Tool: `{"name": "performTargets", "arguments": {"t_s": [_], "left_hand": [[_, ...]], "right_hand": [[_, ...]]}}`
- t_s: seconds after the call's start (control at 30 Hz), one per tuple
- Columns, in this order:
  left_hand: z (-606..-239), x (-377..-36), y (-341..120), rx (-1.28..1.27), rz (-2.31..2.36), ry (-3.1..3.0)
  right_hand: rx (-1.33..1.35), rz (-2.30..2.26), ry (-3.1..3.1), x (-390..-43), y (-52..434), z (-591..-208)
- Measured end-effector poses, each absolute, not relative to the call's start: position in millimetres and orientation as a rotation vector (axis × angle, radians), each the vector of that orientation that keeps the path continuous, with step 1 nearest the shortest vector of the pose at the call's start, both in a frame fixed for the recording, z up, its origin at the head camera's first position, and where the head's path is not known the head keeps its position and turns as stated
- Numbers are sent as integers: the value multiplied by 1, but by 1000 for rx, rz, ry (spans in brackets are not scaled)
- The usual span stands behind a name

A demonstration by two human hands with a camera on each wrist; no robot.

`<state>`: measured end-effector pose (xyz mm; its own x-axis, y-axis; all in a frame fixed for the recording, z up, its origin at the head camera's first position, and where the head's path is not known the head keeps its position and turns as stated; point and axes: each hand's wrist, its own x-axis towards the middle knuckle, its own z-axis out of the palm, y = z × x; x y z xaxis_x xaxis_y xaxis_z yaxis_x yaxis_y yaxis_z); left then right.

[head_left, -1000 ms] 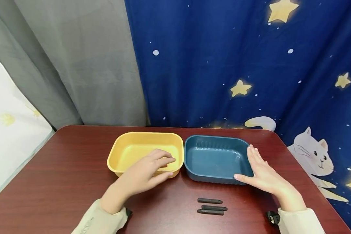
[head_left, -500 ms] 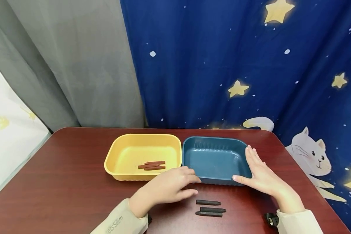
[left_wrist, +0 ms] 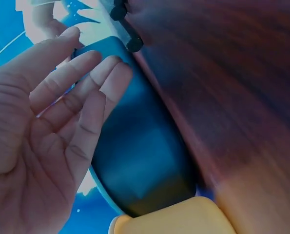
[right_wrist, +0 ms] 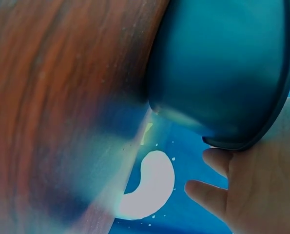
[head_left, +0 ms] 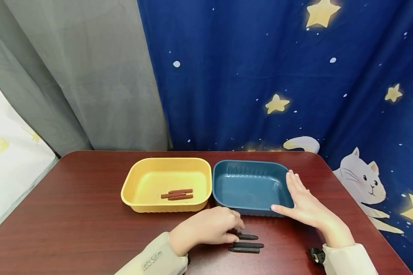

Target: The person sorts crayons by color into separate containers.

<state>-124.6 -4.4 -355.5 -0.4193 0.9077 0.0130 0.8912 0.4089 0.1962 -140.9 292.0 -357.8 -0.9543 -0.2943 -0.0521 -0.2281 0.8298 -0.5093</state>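
Sleeve [head_left: 151,260] text "LetsSlim"; left hand [head_left: 210,230] touching black crayons [head_left: 247,243].

The person wore a pale cream top with long sleeves [head_left: 151,261]. One sleeve had small grey letters. A little black strap [head_left: 314,255] sat at each wrist.

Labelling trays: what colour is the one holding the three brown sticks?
Yellow tray, clearest in the head view; the sticks lie inside it.
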Motion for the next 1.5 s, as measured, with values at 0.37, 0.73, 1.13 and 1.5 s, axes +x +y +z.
{"name": "performTargets", "arguments": {"t_s": [0.37, 0.73, 1.13, 1.5], "left_hand": [[-360, -123, 7, 1574, 136, 2613], [-361, -124, 10, 1438, 170, 2600], [-354, -122, 7, 1441, 171, 2617], [-336, -120, 1, 1531, 270, 2559]], "right_hand": [[-422, -780, 2888, -140, 291, -357], [-412, -758, 2903, -141, 288, -359], [-400, -762, 2909, -138, 290, -357], [-410, -771, 2907, -139, 290, -357]]}}
